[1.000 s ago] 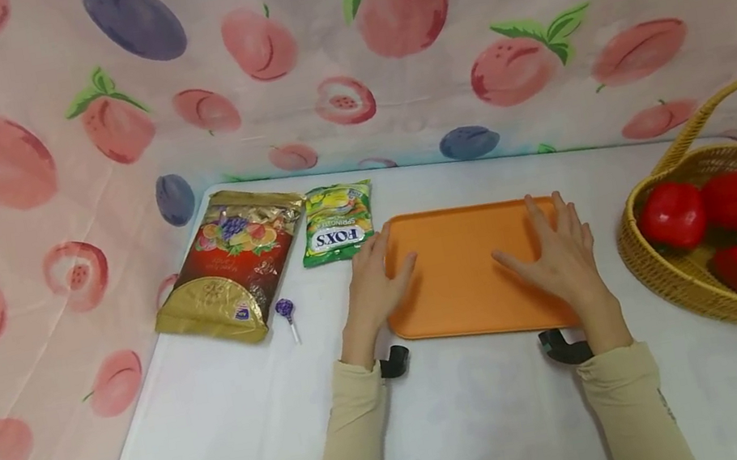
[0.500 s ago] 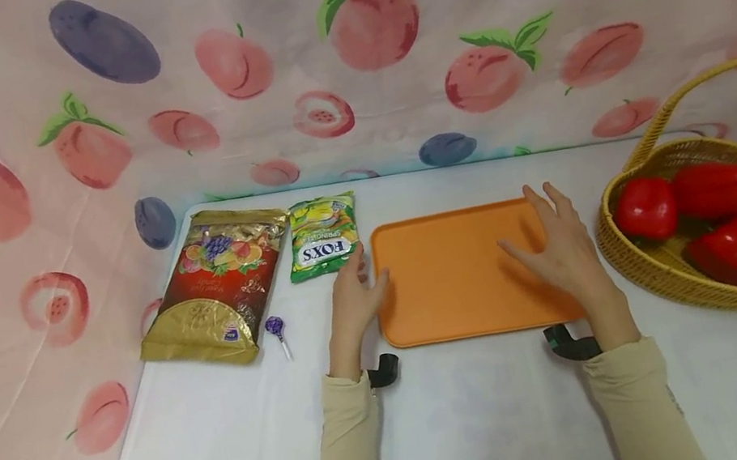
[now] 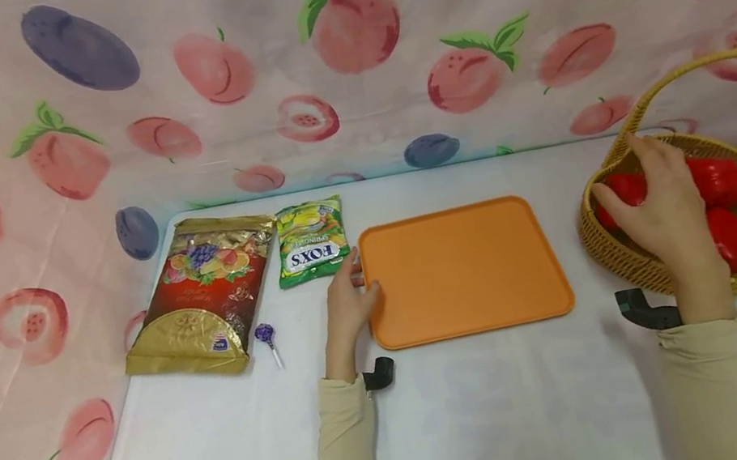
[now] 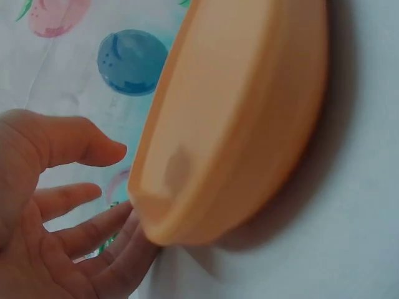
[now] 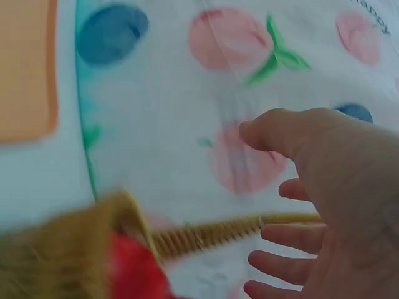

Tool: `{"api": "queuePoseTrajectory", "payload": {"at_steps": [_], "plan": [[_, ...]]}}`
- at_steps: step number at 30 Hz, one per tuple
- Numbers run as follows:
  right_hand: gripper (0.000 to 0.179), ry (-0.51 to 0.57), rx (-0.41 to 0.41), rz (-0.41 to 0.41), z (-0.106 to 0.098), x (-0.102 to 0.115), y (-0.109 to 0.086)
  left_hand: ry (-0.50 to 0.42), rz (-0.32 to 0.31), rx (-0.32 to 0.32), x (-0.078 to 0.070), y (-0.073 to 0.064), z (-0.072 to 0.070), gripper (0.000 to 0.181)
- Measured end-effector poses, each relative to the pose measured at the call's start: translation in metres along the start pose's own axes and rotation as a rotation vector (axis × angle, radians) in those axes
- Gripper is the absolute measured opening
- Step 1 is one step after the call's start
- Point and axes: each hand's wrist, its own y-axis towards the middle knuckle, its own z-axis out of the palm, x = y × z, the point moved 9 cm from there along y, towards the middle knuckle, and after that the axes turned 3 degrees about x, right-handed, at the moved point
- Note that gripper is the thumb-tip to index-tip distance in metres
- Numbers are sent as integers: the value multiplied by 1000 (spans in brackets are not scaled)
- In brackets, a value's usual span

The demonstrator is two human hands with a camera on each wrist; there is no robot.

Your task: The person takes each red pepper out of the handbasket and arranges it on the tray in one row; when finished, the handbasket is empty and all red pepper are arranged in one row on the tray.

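Note:
An orange tray lies flat on the white table. My left hand is at its left edge, thumb apart from the fingers; in the left wrist view the lower fingers reach the tray's rim, though firm contact is hard to tell. My right hand hovers over the wicker basket, fingers spread and holding nothing. Inside the basket are red bell peppers, partly hidden by that hand. The right wrist view shows the right hand with parted fingers near the basket's handle.
Left of the tray lie a green FOX'S sweets packet, a large red and gold bag and a purple lollipop. A fruit-patterned cloth hangs behind the table. The basket's tall handle arches above it.
My right hand has left the tray's right side and moved right, over the basket. My left hand stays by the tray's left edge. The head view has shifted slightly right.

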Motion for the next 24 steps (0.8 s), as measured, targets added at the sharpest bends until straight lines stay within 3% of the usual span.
{"api": "queuePoseTrajectory", "payload": {"at_steps": [4,7,13,24], "plan": [[76,-88,-15,25,-28,-19,10,-7,9,0,1,3,1,69],[79,-162,39,58,-36,-37,15,-3,2,3,3,3,1,70],[89,-265,228,128,-28,-72,14,22,1,6,7,-1,2,72],[87,-320,284,170,-23,-97,14,14,-7,-1,8,2,5,72]]}}
